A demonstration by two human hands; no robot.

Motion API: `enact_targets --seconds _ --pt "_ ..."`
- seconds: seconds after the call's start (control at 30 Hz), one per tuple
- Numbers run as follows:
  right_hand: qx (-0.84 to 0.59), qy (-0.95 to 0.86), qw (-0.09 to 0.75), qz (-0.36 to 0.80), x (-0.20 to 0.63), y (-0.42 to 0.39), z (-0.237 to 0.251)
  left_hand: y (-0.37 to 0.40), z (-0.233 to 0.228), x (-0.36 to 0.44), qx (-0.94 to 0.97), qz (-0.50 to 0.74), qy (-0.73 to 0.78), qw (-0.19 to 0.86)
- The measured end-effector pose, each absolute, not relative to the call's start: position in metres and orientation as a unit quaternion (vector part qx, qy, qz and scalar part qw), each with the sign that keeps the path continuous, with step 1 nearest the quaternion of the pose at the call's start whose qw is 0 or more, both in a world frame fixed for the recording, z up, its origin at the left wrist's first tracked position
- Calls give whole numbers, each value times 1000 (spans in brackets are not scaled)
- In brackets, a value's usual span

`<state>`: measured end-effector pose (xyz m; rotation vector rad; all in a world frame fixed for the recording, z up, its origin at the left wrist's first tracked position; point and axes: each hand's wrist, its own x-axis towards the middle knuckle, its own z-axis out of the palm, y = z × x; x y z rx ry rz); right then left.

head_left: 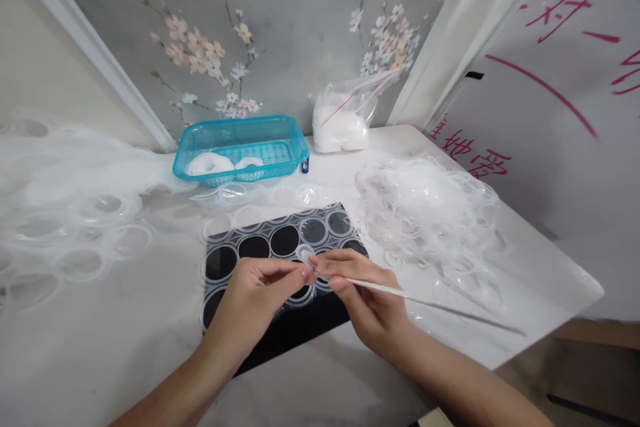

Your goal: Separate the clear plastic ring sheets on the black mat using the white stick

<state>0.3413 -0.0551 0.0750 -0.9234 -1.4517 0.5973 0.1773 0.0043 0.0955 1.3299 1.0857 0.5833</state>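
My left hand [257, 297] pinches a small clear plastic piece [305, 254] between thumb and fingers, above a black mat [320, 320] covered by a clear sheet of round blister cups. Meeting it fingertip to fingertip, my right hand [365, 293] holds a long thin white strip [440, 305] that trails off to the right over the table. Both hands hover just over the mat's near half.
A teal basket [280, 137] with two white rings stands at the back. A zip bag of white pieces [340, 120] leans on the wall beside it. Clear blister cups lie heaped at the right [430, 207] and spread at the left [75, 227]. The table edge runs close on the right.
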Motion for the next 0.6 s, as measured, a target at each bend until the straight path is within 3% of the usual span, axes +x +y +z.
enact_targets --seconds 0.17,0.37,0.6 --pt "-403 -690 568 198 342 -53 80 4 97 180 558 266 459 638" --pt "-411 -693 556 201 339 -53 78 6 91 181 596 253 476 595" --pt "-413 -735 523 121 340 -53 70 5 84 182 625 250 483 560"
